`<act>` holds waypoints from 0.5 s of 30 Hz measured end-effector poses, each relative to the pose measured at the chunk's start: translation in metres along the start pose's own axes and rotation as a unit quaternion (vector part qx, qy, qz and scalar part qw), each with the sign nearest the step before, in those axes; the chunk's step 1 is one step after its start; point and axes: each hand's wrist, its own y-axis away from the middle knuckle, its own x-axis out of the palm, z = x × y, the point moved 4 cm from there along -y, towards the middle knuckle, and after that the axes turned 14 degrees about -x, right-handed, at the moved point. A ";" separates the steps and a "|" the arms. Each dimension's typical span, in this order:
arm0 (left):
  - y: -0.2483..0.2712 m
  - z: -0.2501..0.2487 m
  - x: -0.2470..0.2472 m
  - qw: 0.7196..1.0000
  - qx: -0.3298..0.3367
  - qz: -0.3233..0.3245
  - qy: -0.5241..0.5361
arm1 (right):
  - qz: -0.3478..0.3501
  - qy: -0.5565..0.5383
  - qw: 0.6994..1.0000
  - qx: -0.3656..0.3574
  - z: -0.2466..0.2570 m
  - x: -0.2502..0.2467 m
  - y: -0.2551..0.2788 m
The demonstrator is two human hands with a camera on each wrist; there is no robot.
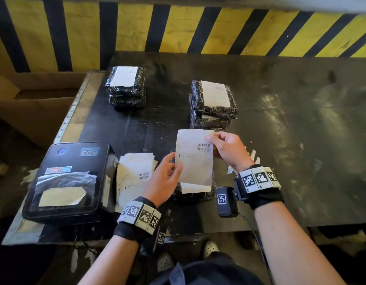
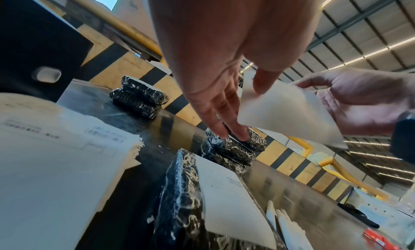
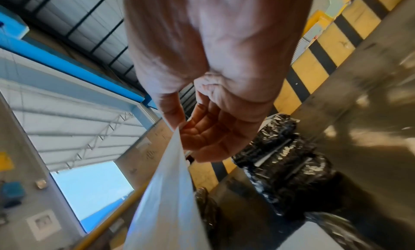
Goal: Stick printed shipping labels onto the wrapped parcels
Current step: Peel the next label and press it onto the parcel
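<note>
At the counter's near-left corner a black label printer is set, with a loose pile of printed labels laid just beside it on its right, presumably so that each sheet can be reached without a stretch. Toward the far-left corner a short stack of black wrapped parcels is seen, its top one already bearing a white label; it is judged to have been put aside as finished. Near the front edge, at the middle, a wrapped parcel lies flat with a white sheet on its top, mostly hidden beneath the shipping label that is held in the air above it. The label's lower-left edge is pinched by the left hand, thumb on the printed face and fingers behind, the other fingers kept fairly straight. Its upper-right corner is pinched by the right hand between thumb and forefinger, the remaining fingers loosely curled. The sheet is thus kept taut, probably for peeling or for alignment over the parcel; which of the two cannot be told. Behind it, toward the far edge, a second stack of labelled parcels stands, well apart from the first.
</note>
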 end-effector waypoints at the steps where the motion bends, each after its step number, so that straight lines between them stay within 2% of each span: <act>1: 0.003 0.001 0.000 1.000 0.005 -0.006 -0.015 | -0.004 0.020 1.000 0.001 -0.007 0.000 0.004; 3: 0.006 0.008 0.003 0.999 0.002 0.000 -0.039 | -0.001 0.070 0.998 -0.001 -0.019 0.001 0.011; 8: 0.007 0.020 0.017 0.996 -0.053 0.076 -0.018 | 0.019 0.156 0.988 0.000 -0.043 0.005 0.023; 15: -0.005 0.016 0.027 0.988 -0.105 0.104 -0.043 | 0.042 0.178 0.983 0.031 -0.071 0.009 0.011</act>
